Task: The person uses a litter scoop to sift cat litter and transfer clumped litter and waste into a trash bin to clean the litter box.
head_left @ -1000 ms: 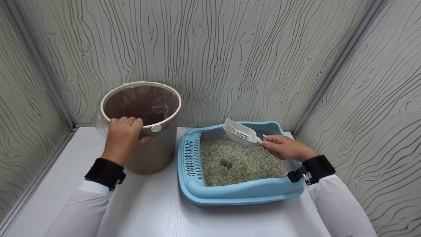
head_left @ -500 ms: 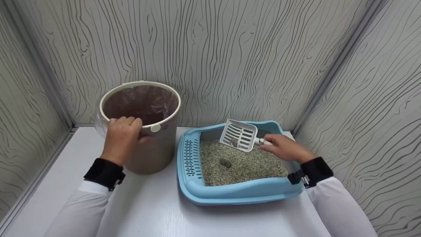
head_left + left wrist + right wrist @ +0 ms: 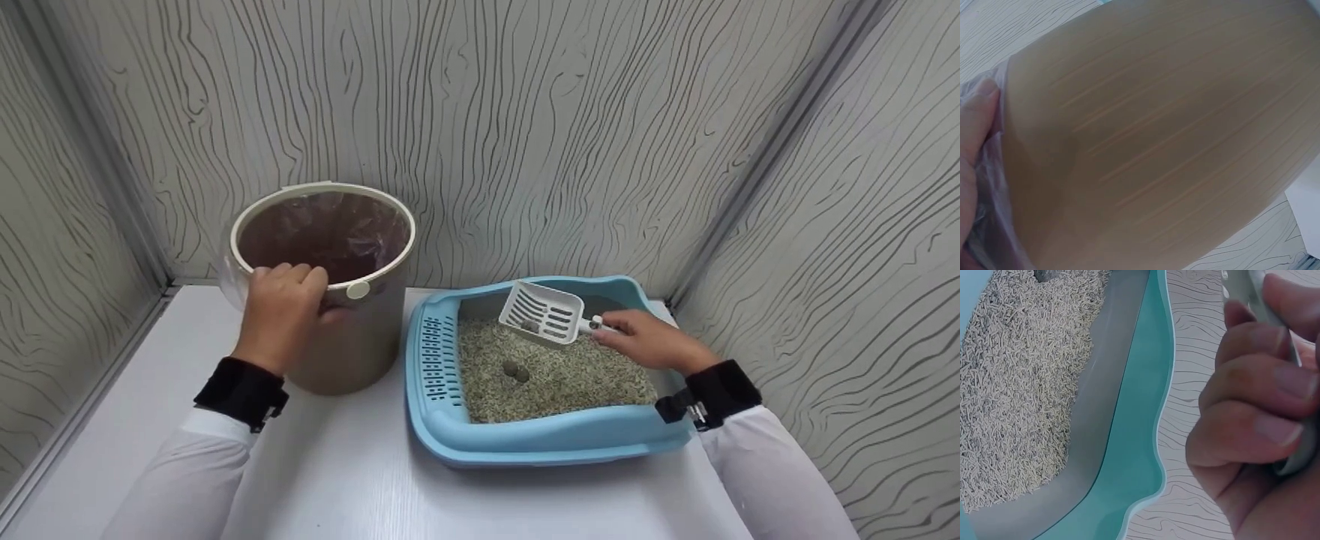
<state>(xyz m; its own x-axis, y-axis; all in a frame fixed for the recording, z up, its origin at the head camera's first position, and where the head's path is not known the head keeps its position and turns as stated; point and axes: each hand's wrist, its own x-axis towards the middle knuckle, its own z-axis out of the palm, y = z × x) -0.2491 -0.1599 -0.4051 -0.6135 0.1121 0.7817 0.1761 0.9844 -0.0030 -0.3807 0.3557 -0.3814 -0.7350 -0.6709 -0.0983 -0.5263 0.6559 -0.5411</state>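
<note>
My right hand (image 3: 646, 339) grips the handle of a white slotted litter scoop (image 3: 544, 311), held above the litter box (image 3: 555, 435). A small grey-brown clump (image 3: 530, 326) lies in the scoop near its lower edge. Below, two dark round clumps (image 3: 516, 370) sit on the pellet litter (image 3: 570, 382). In the right wrist view, my fingers (image 3: 1258, 382) curl round the handle. My left hand (image 3: 283, 315) grips the front rim of the brown bin (image 3: 349, 352), over its clear liner bag (image 3: 996, 185); its thumb shows against the liner in the left wrist view.
Bin and blue litter box stand side by side on a white table (image 3: 337, 480). Wood-patterned panels (image 3: 480, 135) rise behind and at both sides. The litter box has a perforated ledge (image 3: 437, 360) on its left, facing the bin.
The scoop has turned from a steep sideways tilt to show its slotted base, then tipped back slightly flatter. It stays above the litter. My left hand stays on the bin rim.
</note>
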